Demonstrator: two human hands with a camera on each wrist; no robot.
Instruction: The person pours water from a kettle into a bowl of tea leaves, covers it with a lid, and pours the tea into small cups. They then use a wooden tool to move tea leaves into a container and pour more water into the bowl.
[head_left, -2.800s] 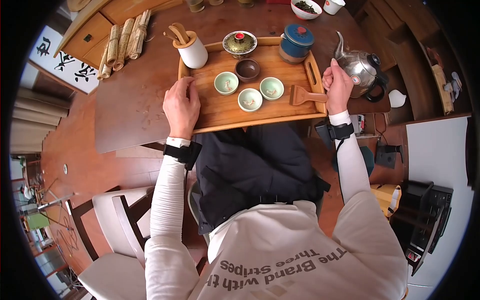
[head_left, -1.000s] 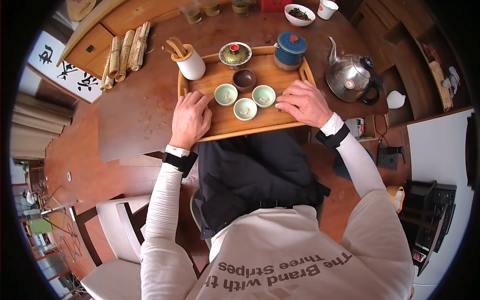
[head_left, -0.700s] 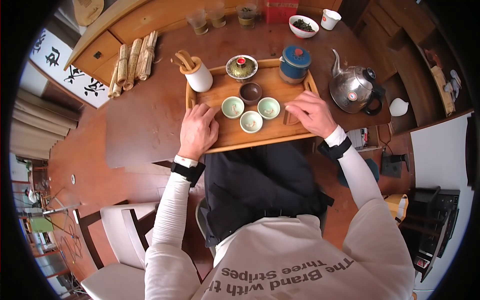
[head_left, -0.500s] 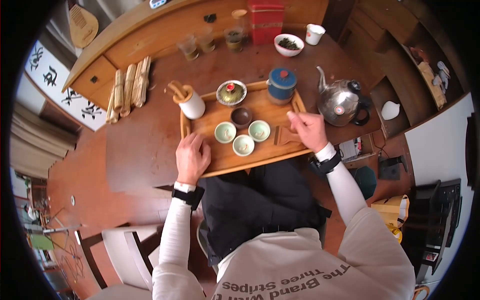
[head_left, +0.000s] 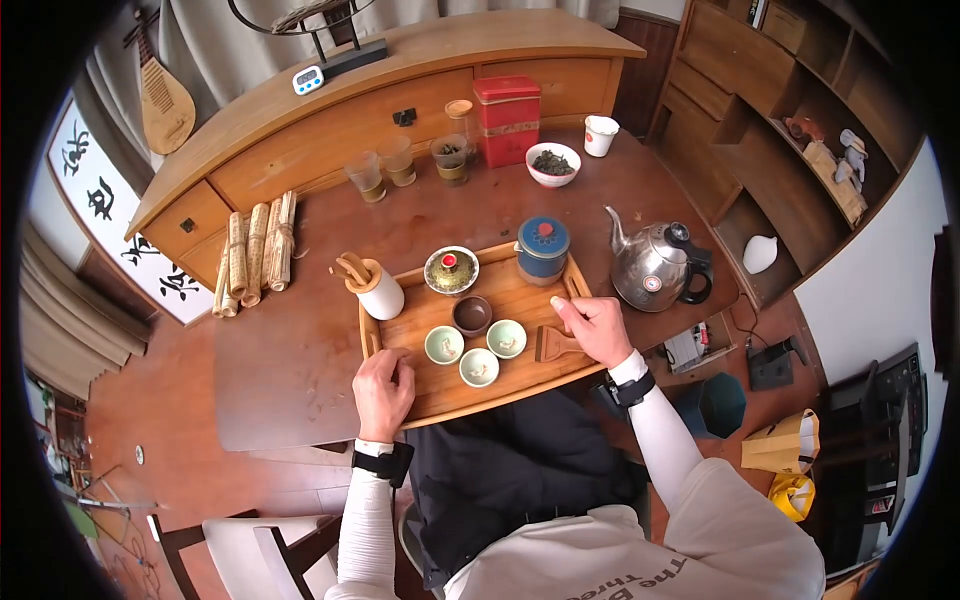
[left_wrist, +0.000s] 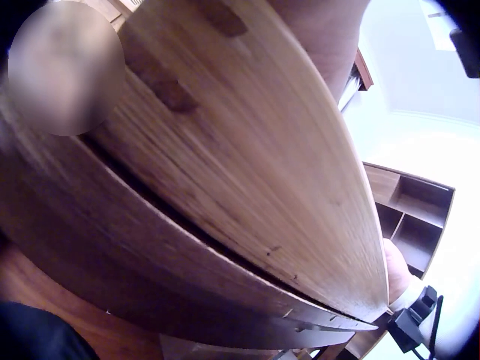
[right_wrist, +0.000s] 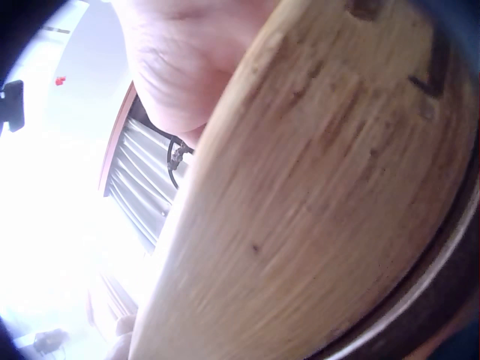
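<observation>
In the head view my left hand (head_left: 384, 393) grips the left end of the wooden tray (head_left: 440, 405), and my right hand (head_left: 597, 327) grips its right end, thumb on top. The tray holds three pale green cups, one of them front-most (head_left: 479, 367), a brown cup (head_left: 472, 316), a lidded bowl (head_left: 451, 273), a blue lidded jar (head_left: 543, 250), a white tool holder (head_left: 379, 294) and a brown brush (head_left: 557, 343) beside my right hand. Both wrist views show the tray's side wall (left_wrist: 247, 150) (right_wrist: 300, 187) close up, with part of the hand over its rim.
A steel kettle (head_left: 655, 265) stands right of the tray on the dark table (head_left: 290, 385). Farther back are a bowl of leaves (head_left: 553, 165), a white pitcher (head_left: 599, 136), a red box (head_left: 508, 120) and several glasses. Bamboo rolls (head_left: 256, 250) lie at the left.
My right hand has gone from over the brush to the tray's right end. The brush lies farther inward than in the oldest frame. The head view has tilted up, showing more behind the table.
</observation>
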